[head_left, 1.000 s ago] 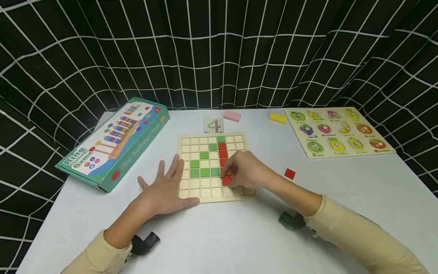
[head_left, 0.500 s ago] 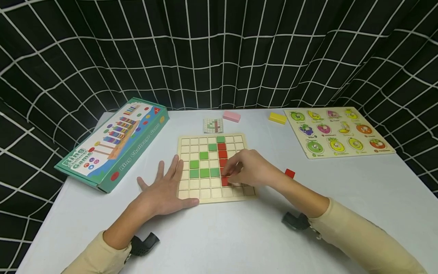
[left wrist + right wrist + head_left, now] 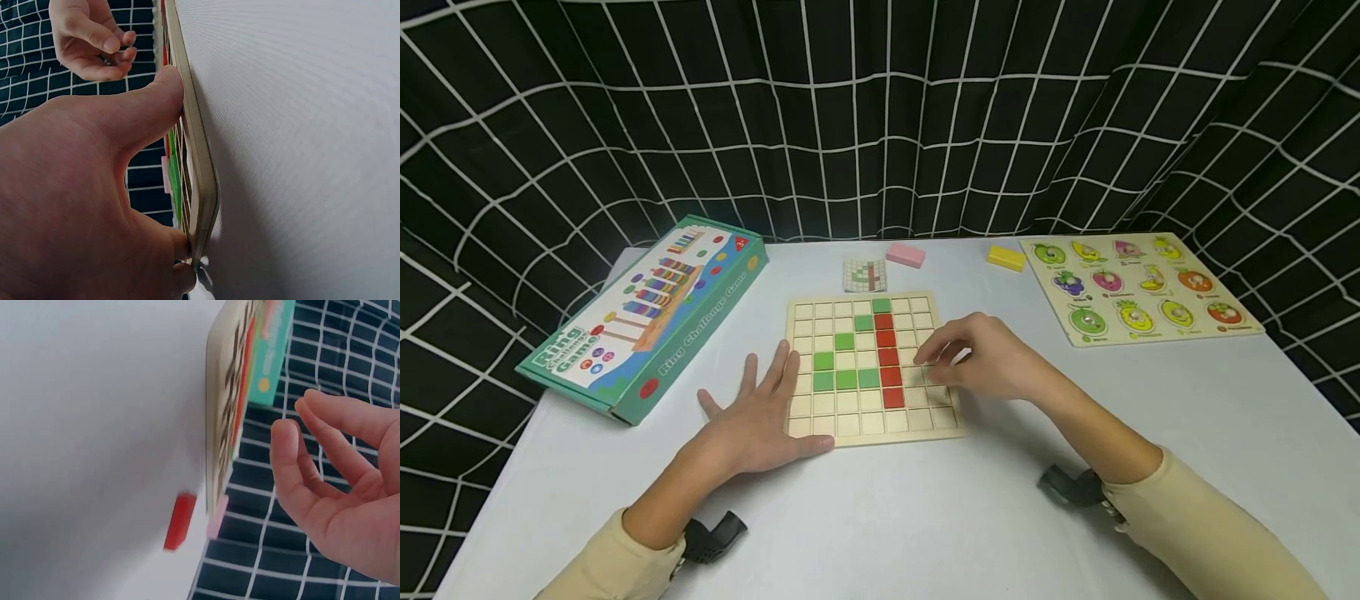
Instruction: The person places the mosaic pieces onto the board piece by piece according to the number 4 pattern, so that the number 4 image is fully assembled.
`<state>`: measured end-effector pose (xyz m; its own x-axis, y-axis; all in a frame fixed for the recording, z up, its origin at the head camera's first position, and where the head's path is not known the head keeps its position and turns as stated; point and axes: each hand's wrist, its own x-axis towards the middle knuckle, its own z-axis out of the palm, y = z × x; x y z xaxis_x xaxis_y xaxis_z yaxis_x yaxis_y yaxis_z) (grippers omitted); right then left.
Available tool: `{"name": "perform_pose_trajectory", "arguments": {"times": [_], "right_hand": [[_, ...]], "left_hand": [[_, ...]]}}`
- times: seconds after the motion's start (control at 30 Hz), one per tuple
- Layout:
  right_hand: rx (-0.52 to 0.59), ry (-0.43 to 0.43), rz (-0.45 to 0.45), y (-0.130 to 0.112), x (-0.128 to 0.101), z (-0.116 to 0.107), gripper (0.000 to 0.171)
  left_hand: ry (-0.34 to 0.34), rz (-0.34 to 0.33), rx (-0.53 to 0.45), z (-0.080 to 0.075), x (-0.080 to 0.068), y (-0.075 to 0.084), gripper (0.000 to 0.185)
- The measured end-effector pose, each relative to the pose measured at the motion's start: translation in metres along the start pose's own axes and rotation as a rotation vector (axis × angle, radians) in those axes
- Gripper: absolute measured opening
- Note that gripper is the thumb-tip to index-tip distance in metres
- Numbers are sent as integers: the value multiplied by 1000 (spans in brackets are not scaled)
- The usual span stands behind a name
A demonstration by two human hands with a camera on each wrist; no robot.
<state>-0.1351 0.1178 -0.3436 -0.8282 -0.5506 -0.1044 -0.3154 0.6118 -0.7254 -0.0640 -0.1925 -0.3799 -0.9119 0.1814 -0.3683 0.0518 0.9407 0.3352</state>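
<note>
A wooden grid board [image 3: 850, 423] lies in the middle of the white table. It holds several green tiles [image 3: 846, 379] and a column of red tiles [image 3: 889, 358]. My left hand [image 3: 765, 398] lies flat on the table, its thumb [image 3: 156, 100] against the board's near-left edge [image 3: 199, 181]. My right hand [image 3: 951, 354] hovers over the board's right side with its fingers [image 3: 294, 456] loosely curled and empty. A loose red tile [image 3: 180, 520] lies on the table beyond the board; my right hand hides it in the head view.
A teal ring-game box [image 3: 647, 312] lies at the left. A small pattern card [image 3: 866, 275], a pink block [image 3: 905, 255] and a yellow block [image 3: 1006, 257] sit behind the board. A fruit peg puzzle [image 3: 1131, 287] lies at the far right. Black gridded cloth surrounds the table.
My right hand let go of the lowest red tile in the column, then lifted and moved right; it now covers the loose red tile. The left hand has stayed put.
</note>
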Motion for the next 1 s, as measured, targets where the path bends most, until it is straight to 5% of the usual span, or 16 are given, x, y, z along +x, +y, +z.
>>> {"name": "perform_pose_trajectory", "arguments": {"times": [0.33, 1.0], "right_hand": [[-53, 31, 68, 12, -15, -21, 21], [-26, -116, 68, 49, -21, -38, 28]], "left_hand": [[-2, 1, -5, 0, 0, 1, 124], [-2, -2, 5, 0, 0, 0, 124]]}}
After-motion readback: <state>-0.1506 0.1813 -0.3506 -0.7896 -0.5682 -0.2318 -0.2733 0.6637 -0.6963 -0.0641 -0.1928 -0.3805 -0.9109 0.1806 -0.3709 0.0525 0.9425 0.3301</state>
